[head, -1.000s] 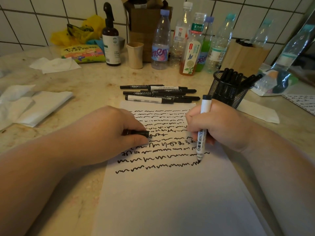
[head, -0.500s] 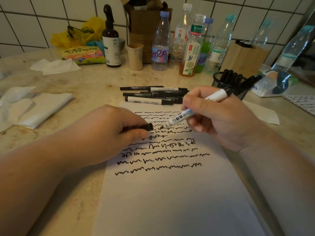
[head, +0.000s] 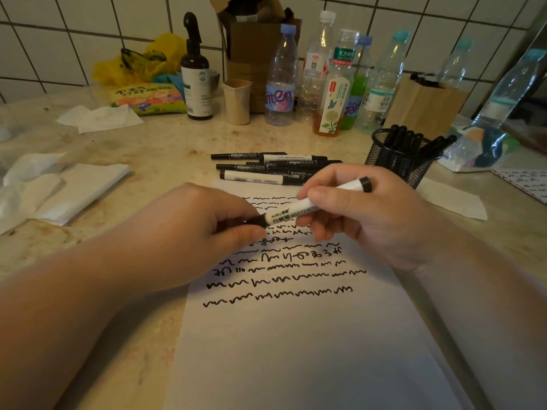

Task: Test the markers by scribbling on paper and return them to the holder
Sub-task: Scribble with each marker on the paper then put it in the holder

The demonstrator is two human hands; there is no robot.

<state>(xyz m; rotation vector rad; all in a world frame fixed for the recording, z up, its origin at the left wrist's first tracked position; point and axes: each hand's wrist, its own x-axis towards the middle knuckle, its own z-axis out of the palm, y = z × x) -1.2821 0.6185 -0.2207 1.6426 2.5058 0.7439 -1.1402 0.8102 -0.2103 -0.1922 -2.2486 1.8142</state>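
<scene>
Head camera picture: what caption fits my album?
Two hands push the black cap onto a white marker above scribbled paper.

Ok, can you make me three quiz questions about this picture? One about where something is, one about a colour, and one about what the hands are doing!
1. Where is the holder?
A. On the paper
B. On the counter, right of the loose markers
C. Behind the bottles

2. What colour are the scribbles?
A. Black
B. Red
C. Blue

3. What is happening with the held marker?
A. It is writing
B. It lies on the paper
C. Its cap is going on

Answers:
1 B: it stands beside the loose markers.
2 A: every line on the paper is black.
3 C: the left hand holds the cap at its tip; the right hand grips the barrel above the paper.
</scene>
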